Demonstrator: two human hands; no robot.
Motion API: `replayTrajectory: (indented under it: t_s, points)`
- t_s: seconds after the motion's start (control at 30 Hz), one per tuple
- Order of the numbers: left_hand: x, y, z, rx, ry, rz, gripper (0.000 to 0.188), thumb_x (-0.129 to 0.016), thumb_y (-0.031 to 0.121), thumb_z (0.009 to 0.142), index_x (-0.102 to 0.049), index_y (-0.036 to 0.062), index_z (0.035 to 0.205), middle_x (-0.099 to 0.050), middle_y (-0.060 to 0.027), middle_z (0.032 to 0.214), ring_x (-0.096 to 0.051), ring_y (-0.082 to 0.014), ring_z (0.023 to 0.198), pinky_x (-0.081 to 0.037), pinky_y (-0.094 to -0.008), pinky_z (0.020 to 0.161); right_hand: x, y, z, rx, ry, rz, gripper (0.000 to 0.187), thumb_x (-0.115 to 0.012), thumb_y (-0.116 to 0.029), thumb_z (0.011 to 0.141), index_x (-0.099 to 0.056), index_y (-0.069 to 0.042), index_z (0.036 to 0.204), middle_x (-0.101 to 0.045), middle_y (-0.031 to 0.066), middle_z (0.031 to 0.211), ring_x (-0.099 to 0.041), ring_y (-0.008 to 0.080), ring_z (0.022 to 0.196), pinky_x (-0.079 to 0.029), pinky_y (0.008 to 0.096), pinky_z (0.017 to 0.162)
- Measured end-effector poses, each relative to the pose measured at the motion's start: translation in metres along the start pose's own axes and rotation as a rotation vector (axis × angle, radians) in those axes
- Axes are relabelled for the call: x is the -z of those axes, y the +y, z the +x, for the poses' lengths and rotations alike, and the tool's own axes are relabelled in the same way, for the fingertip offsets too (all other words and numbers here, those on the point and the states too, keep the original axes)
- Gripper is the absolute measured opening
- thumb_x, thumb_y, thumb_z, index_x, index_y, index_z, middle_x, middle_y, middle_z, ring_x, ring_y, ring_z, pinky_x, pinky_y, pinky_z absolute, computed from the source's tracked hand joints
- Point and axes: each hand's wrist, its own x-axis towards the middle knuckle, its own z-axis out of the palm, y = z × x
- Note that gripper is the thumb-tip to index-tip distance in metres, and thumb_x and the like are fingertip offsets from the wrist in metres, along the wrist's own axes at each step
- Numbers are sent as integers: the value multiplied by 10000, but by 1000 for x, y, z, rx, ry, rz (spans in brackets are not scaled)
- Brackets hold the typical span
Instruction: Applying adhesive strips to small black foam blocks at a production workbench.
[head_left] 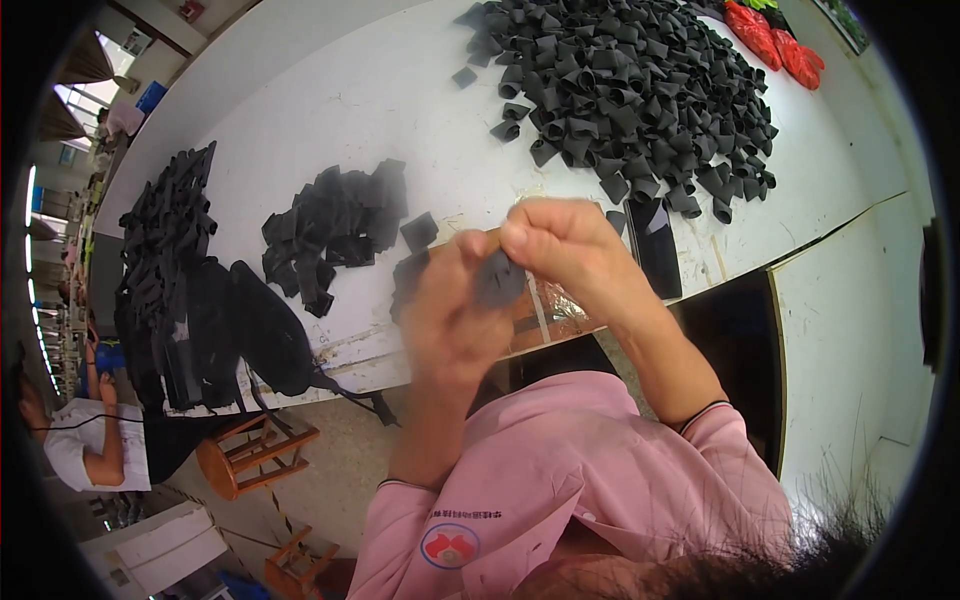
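Note:
Over the table's front part, my two hands meet around a small dark grey fabric piece [498, 281]. My left hand [458, 315], somewhat blurred, is closed on the piece from the left. With thumb and fingers pinched together, my right hand [567, 240] grips its upper edge. Exactly how the fingertips lie on it is hidden. Left of my left hand, a loose heap of flat dark pieces [340, 225] lies on the white table [270, 130]. One single dark piece [419, 231] rests between that heap and my hands.
A large pile of dark rolled pieces [630, 95] covers the far right. Dark strips [165, 240] and a black bag [270, 330] lie at the left. Beyond my right hand is a black flat phone-like object [652, 250]. A wooden stool [250, 455] stands below the table edge.

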Motion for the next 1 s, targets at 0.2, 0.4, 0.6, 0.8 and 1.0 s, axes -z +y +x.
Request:
replayTrajectory:
  t_s: [0.2, 0.4, 0.6, 0.8, 1.0]
  points:
    - [37, 4, -6, -149, 434, 592, 133, -479, 22, 853, -498, 31, 984, -588, -76, 780, -280, -18, 329, -201, -166, 321, 26, 55, 8, -78, -152, 274, 274, -524, -267, 869, -555, -48, 707, -396, -71, 563, -338, 22, 511, -242, 179, 447]
    - [22, -7, 16, -695, 390, 1506, 354, -570, -28, 769, -498, -19, 1115, -557, -125, 976, -528, -190, 918, -413, -297, 844, 20, 45, -4, 371, 336, -354, 261, -579, -238, 814, -553, 12, 884, -498, 39, 704, -468, 130, 583, -378, 240, 516]
    - [27, -2, 8, -717, 219, 1425, 112, -539, -24, 792, -578, -22, 897, -583, -131, 951, -543, -186, 884, -412, -325, 839, 10, 28, -11, 484, 238, -528, 291, -699, -91, 672, -558, -3, 910, -518, 82, 827, -528, 167, 637, -431, 263, 542]
    - [33, 7, 2, -535, 89, 812, 128, -544, 40, 822, -560, 34, 949, -554, -113, 997, -518, -220, 963, -397, -371, 906, 3, 18, -8, 297, 217, -325, 212, -705, -92, 678, -598, 1, 836, -531, 35, 678, -492, 88, 555, -400, 217, 492]
    - [24, 3, 4, -526, 133, 931, 188, -537, 0, 817, -531, -19, 1004, -553, -134, 1015, -526, -197, 947, -398, -337, 886, 5, 24, -5, 151, 193, -211, 165, -684, -47, 679, -601, -2, 815, -515, 18, 655, -457, 58, 535, -368, 200, 476]
